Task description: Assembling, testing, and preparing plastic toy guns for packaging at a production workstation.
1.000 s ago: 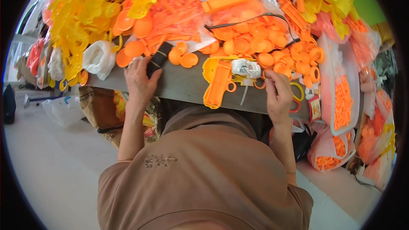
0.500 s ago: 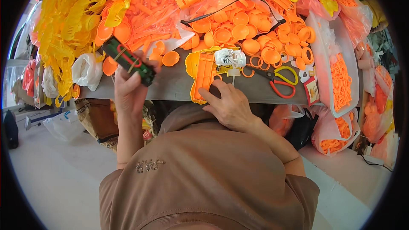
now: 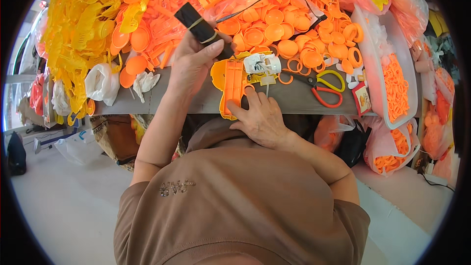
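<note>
Clearly, left hand: yours point(image 3: 198, 56) was wrapped around a black banded bar point(image 3: 196, 23), tilted with its upper end far left; you could not tell whether its lower end touched the shell.
Right hand: yours point(image 3: 262, 120) had its fingers spread over the near right edge of the shell; whether they pinched it, you could not tell.
Yellow shell: it lay on the surface point(image 3: 171, 91) before you, with an orange strip point(image 3: 233, 86) along it and a white housing point(image 3: 262, 64) at its far right.
Slip risk: light pressure from your right fingers could have let the shell pivot under the bar.
Tipping risk: a knock from the bar could have shifted the white housing, if it sat loose.
Clutter risk: orange rings point(image 3: 295, 66) and scissors point(image 3: 326, 88) lay just right, where a sideways push could have caught them.
</note>
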{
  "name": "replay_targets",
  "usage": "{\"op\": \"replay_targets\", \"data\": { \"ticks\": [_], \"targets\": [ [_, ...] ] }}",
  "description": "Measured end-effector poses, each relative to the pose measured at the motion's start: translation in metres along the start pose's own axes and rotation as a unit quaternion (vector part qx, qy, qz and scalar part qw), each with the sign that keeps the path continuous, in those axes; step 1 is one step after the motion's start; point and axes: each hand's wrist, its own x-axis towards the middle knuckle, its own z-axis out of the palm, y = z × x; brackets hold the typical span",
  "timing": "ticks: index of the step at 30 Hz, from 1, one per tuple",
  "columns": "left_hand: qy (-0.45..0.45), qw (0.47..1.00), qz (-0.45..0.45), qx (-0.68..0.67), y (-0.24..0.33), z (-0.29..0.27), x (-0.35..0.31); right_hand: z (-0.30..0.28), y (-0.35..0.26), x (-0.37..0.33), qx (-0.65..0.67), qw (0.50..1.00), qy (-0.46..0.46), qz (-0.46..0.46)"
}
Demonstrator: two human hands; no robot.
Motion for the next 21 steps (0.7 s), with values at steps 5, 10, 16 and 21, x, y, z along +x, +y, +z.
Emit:
{"op": "replay_targets", "data": {
  "ticks": [5,10,16,21],
  "targets": [
    [-0.012,0.995,-0.009,0.097,-0.011,-0.004,0.004,0.016,0.002,-0.003,-0.033,0.996,0.073,-0.028],
    [0.014,0.982,0.0,0.186,-0.016,-0.007,0.004,0.02,0.006,-0.002,-0.045,0.991,0.113,-0.056],
    [0.019,0.984,-0.002,0.179,-0.018,-0.003,0.004,0.018,0.008,-0.001,-0.037,0.99,0.116,-0.071],
    [0.004,0.978,-0.004,0.207,-0.019,-0.004,0.005,0.018,0.009,0.0,-0.029,0.99,0.118,-0.073]
  ]
}}
